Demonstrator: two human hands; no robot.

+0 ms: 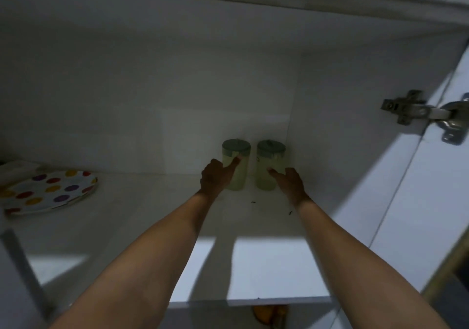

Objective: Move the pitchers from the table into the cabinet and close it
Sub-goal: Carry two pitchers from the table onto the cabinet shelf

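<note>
Hands [253, 179] against two upright pitchers [253, 169]

Both forearms [157, 252] are bare, without sleeves or jewellery.

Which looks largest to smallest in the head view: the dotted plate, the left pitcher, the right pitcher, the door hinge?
1. dotted plate, nearer the camera
2. door hinge, also nearer
3. left pitcher and right pitcher: look alike, unranked
</note>
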